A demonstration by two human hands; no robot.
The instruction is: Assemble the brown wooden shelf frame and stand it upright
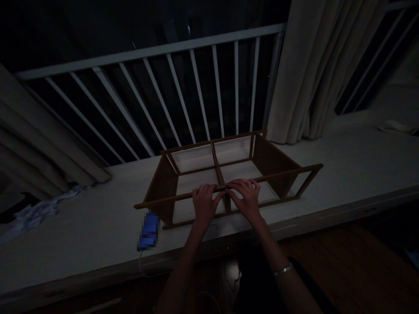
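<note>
Wooden rack (271, 162) lies on ledge (353, 161), long axis left–right across the person. Left hand (204, 204) and right hand (247, 198) each curl fingers over its near rail (288, 174), flanking the centre divider (216, 163), both equally close. Phone (149, 230) sits off the rack's left end.

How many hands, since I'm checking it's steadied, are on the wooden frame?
2. The left hand lies on the frame's front rail just left of the centre divider; the right hand just right of it. No others show.
</note>
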